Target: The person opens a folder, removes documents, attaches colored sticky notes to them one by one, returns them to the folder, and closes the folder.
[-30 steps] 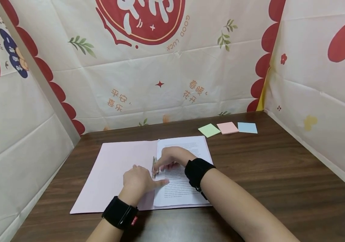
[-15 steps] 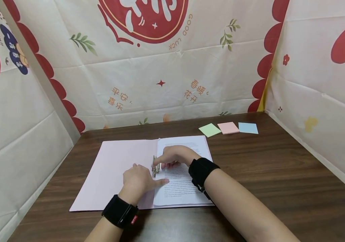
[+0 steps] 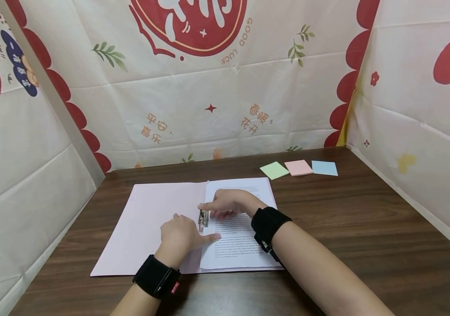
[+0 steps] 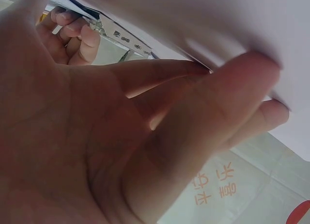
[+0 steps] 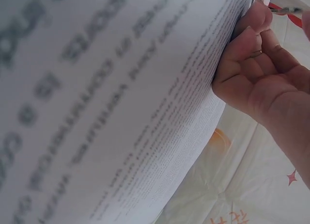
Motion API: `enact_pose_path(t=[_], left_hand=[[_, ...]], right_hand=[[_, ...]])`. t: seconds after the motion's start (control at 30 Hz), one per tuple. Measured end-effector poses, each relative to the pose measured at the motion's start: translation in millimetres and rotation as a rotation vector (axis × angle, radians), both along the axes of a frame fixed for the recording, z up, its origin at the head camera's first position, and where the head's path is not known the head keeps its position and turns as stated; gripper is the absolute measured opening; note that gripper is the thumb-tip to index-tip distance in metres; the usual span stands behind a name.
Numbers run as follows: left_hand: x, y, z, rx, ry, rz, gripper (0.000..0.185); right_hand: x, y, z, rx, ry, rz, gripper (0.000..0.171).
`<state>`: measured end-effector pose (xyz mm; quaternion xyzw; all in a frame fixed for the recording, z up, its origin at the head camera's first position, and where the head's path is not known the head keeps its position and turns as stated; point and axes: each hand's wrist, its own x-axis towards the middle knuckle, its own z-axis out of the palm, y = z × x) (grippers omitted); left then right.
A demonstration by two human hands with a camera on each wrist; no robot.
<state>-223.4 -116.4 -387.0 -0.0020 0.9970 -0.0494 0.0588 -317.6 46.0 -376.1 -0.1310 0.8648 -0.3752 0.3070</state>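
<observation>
A pink folder (image 3: 157, 219) lies open on the brown table (image 3: 347, 228), with a stack of printed paper (image 3: 236, 245) on its right half. A metal clip (image 3: 203, 218) sits at the spine. My left hand (image 3: 179, 235) rests on the folder's left half, its thumb stretched onto the paper's edge. My right hand (image 3: 226, 204) lies on the paper, index finger reaching to the clip's far end, the other fingers bent on the sheet. In the left wrist view the clip (image 4: 123, 37) shows beyond my thumb (image 4: 227, 103). The right wrist view is filled by the printed paper (image 5: 121, 103).
Three sticky-note pads lie in a row at the back right: green (image 3: 274, 170), pink (image 3: 298, 167), blue (image 3: 324, 168). Printed cloth walls close the table on the left, back and right. Bare wood lies to the right of the folder.
My right hand has slid a little away from me along the clip, its index finger now at the clip's far end. The left hand has stayed put.
</observation>
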Motion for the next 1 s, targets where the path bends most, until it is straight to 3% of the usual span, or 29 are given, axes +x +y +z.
enact_pose_path(t=[0.37, 0.47, 0.67, 1.0], left_hand=[[-1.7, 2, 4.3, -0.013, 0.003, -0.018, 0.107], [-1.5, 2, 4.3, -0.016, 0.002, -0.019, 0.104], [-1.2, 2, 2.9, -0.027, -0.001, -0.016, 0.116], [-1.9, 1, 0.4, -0.028, -0.011, -0.007, 0.120]], right_hand=[[-1.1, -10, -0.9, 0.084, 0.097, -0.076, 0.077], [-1.4, -12, -1.0, 0.109, 0.101, -0.088, 0.078], [-2.1, -14, -2.3, 0.161, 0.132, -0.054, 0.077], [-2.2, -17, -2.8, 0.174, 0.144, -0.049, 0.076]])
